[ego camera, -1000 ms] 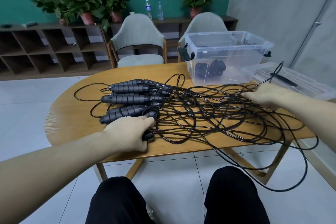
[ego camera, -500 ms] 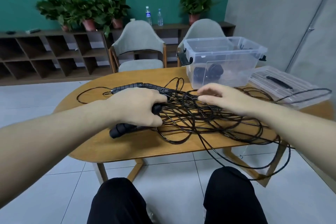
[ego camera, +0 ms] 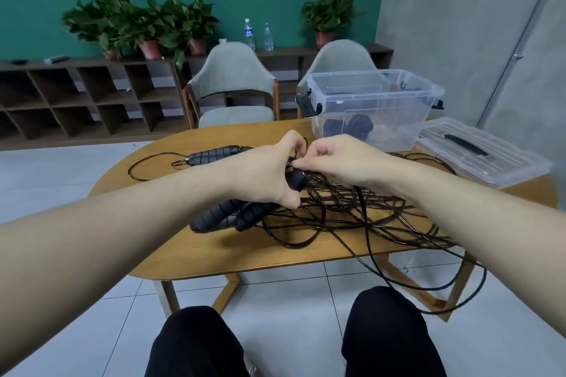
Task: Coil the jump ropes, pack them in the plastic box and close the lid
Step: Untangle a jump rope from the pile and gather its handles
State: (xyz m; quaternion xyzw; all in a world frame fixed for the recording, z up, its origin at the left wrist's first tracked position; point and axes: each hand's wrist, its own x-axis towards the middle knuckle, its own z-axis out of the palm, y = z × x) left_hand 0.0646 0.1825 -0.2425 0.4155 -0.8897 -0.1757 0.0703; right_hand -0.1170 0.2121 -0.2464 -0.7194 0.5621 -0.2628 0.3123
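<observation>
While the left hand grips two black handles and the right hand pinches the thin cord, it seems best to pull slowly so knots stay loose

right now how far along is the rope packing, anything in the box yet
Early. Done: the plastic box is open, its lid lies beside it, and dark coiled items already sit inside. In hand: the left hand grips two handles while the right hand pinches cord. Left: the tangled ropes on the table, then closing the lid.
</observation>
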